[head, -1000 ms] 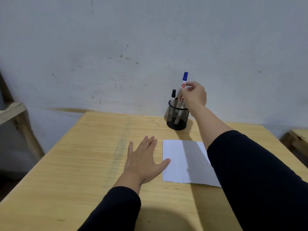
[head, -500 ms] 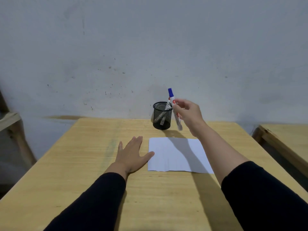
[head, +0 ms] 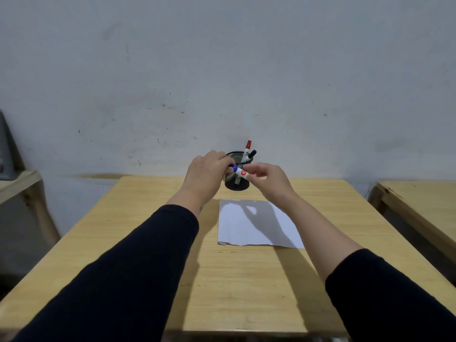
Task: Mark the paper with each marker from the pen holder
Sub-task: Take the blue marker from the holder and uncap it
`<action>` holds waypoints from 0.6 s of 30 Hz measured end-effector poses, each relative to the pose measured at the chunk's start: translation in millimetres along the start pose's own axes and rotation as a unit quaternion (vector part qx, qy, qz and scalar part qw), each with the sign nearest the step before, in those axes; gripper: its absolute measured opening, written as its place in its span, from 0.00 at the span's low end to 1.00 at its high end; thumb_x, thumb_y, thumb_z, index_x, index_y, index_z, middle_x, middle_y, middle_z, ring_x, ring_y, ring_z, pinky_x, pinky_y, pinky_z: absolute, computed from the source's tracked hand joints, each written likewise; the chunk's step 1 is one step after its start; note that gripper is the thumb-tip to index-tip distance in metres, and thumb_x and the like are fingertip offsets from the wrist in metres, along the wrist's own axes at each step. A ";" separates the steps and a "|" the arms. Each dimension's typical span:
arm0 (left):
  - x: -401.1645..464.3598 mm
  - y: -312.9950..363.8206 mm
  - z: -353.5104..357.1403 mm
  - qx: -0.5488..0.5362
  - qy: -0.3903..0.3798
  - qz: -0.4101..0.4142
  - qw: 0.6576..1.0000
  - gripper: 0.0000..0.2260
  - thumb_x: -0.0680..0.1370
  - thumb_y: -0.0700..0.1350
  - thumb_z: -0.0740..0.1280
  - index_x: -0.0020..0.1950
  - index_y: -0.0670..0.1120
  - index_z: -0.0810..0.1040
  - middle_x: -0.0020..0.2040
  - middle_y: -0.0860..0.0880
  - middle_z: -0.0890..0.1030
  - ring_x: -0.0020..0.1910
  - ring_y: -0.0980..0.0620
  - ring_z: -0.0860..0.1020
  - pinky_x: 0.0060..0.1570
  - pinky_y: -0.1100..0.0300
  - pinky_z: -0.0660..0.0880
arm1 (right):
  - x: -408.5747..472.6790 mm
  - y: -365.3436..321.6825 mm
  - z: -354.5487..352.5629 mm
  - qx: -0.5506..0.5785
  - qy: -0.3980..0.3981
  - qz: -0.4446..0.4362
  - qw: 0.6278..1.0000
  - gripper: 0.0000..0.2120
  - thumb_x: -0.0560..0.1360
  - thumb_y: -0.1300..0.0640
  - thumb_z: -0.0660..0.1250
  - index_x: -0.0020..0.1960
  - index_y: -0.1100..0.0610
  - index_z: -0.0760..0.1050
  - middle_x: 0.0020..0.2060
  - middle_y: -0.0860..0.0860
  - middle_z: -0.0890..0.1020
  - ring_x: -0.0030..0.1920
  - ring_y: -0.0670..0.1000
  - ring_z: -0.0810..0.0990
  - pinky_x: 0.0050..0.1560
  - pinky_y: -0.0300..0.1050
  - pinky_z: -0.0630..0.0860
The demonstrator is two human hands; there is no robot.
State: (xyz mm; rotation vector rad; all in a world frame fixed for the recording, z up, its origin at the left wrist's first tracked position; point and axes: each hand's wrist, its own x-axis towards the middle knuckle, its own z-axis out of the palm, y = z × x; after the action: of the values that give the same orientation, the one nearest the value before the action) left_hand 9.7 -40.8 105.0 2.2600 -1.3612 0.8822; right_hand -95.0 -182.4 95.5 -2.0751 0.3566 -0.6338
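I hold a blue-capped white marker [head: 239, 172] level in front of me, above the far end of the table. My left hand [head: 206, 176] grips its blue cap end and my right hand [head: 267, 180] grips the white barrel. Behind the hands stands a black mesh pen holder [head: 237, 185] with a red-capped marker [head: 247, 149] and a black-capped marker [head: 251, 154] sticking out of it. A white sheet of paper [head: 256, 224] lies flat on the wooden table [head: 148, 218], just in front of the holder and below my right hand.
A grey wall [head: 222, 70] rises right behind the table. A second wooden table [head: 424, 201] stands to the right across a narrow gap. A wooden shelf [head: 17, 181] with a dark object on it stands at the left.
My left hand has lifted off the table and taken the marker's cap end. My right hand has brought the marker down and turned it level in front of the holder.
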 end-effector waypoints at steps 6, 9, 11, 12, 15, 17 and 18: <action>-8.8 15.4 2.9 -0.028 0.050 -0.109 0.992 0.11 0.82 0.45 0.59 0.55 0.44 0.80 0.48 0.46 0.80 0.46 0.45 0.77 0.37 0.55 0.63 | -10.4 -8.2 14.2 0.080 0.117 0.158 0.977 0.14 0.77 0.51 0.62 0.47 0.61 0.79 0.33 0.51 0.77 0.33 0.51 0.72 0.35 0.42 0.69; -16.8 27.7 6.9 -0.031 0.035 -0.098 0.994 0.10 0.81 0.45 0.59 0.53 0.44 0.80 0.46 0.46 0.80 0.44 0.44 0.77 0.35 0.55 0.63 | -12.3 -19.2 19.2 0.276 0.021 0.282 0.919 0.14 0.79 0.46 0.60 0.41 0.55 0.75 0.28 0.50 0.74 0.27 0.48 0.68 0.30 0.39 0.67; -25.3 32.4 11.5 -0.025 0.029 -0.092 0.995 0.09 0.80 0.43 0.59 0.48 0.43 0.79 0.43 0.46 0.79 0.41 0.43 0.77 0.32 0.55 0.62 | -9.3 -18.2 23.7 0.321 0.027 0.281 0.904 0.14 0.80 0.48 0.58 0.39 0.53 0.72 0.27 0.48 0.71 0.26 0.47 0.64 0.28 0.39 0.62; -28.9 34.5 12.7 -0.022 0.016 -0.100 0.995 0.09 0.81 0.43 0.58 0.48 0.43 0.77 0.43 0.46 0.78 0.41 0.42 0.77 0.32 0.54 0.61 | -8.4 -18.1 25.8 0.315 0.029 0.276 0.908 0.15 0.81 0.50 0.57 0.38 0.53 0.71 0.27 0.48 0.70 0.26 0.47 0.63 0.29 0.40 0.61; -34.1 37.6 13.8 -0.041 -0.050 -0.149 0.987 0.09 0.82 0.42 0.54 0.50 0.44 0.74 0.47 0.46 0.77 0.45 0.43 0.74 0.35 0.54 0.61 | -8.6 -19.5 30.4 0.247 0.032 0.253 0.935 0.15 0.81 0.54 0.54 0.37 0.54 0.69 0.27 0.50 0.68 0.27 0.48 0.62 0.32 0.42 0.59; -33.3 36.4 11.5 -0.051 -0.083 -0.180 0.979 0.09 0.81 0.40 0.54 0.47 0.45 0.73 0.47 0.47 0.77 0.47 0.44 0.74 0.37 0.54 0.62 | -5.2 -16.9 30.3 0.248 0.045 0.250 0.935 0.13 0.80 0.55 0.53 0.37 0.54 0.67 0.27 0.50 0.66 0.27 0.48 0.61 0.31 0.42 0.56; -33.9 34.8 10.0 -0.056 -0.102 -0.197 0.973 0.09 0.81 0.41 0.54 0.47 0.45 0.74 0.47 0.47 0.78 0.47 0.44 0.75 0.38 0.55 0.64 | -3.0 -14.6 28.9 0.258 0.050 0.252 0.932 0.12 0.80 0.55 0.53 0.38 0.54 0.67 0.27 0.50 0.65 0.27 0.48 0.60 0.30 0.41 0.55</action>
State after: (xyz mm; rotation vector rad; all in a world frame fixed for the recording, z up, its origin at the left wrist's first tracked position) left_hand -29.2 -40.8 74.4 2.4594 -0.9534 0.4395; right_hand -81.1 -153.1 93.7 -1.3759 0.6752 -0.4552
